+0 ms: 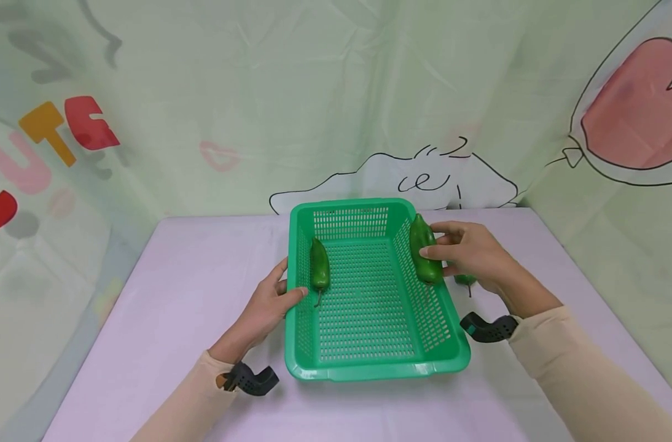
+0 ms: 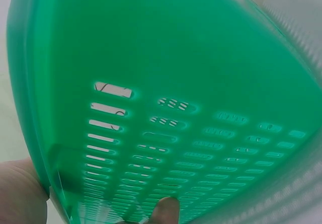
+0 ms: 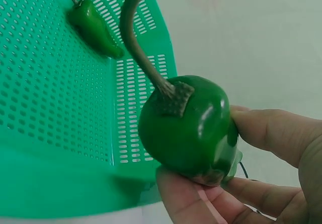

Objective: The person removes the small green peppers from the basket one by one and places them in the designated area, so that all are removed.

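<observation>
A green plastic basket (image 1: 363,294) with slotted walls stands slightly tilted on the table. My left hand (image 1: 266,304) grips its left rim, thumb over the edge and fingers outside the wall. In my right hand (image 1: 471,252) a green pepper (image 1: 424,255) is pinched between thumb and fingers, above the basket's right rim. Its brown curved stem and glossy body fill the middle of the right wrist view. Another green pepper (image 1: 320,267) lies inside the basket along the left wall. Below the right hand, one more green pepper (image 1: 465,279) is mostly hidden, only its stem end showing.
A pale lilac cloth (image 1: 214,258) covers the table. Behind it hangs a light green curtain (image 1: 314,92) printed with letters, a heart balloon and a cartoon outline. Black wrist devices (image 1: 488,328) sit on both sleeves.
</observation>
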Demonstrator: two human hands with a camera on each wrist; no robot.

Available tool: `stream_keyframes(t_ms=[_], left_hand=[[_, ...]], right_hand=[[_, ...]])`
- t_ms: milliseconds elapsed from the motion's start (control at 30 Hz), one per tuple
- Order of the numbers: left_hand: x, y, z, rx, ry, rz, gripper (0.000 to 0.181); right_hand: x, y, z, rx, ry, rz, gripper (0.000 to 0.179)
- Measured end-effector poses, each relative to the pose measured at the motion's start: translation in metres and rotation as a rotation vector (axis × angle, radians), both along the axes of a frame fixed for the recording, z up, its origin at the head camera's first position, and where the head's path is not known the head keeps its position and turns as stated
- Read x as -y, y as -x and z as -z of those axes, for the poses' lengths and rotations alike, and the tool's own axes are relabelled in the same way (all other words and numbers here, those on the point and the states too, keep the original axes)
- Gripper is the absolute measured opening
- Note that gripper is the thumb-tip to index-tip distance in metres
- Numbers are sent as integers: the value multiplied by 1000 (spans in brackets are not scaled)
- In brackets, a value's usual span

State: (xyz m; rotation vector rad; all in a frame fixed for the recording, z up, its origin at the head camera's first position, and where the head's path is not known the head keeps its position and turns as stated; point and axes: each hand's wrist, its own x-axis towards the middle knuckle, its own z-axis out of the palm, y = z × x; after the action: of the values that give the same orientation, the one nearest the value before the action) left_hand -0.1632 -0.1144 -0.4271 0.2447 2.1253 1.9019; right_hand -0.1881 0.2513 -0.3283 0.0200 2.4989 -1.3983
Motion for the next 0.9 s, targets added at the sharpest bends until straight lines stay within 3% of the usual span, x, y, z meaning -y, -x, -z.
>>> stream_keyframes(t_ms=[900], left_hand=[[-2,-2,-2,13,16,-16,81]], right_hand=[[-57,-28,7,-42,2,31,77]])
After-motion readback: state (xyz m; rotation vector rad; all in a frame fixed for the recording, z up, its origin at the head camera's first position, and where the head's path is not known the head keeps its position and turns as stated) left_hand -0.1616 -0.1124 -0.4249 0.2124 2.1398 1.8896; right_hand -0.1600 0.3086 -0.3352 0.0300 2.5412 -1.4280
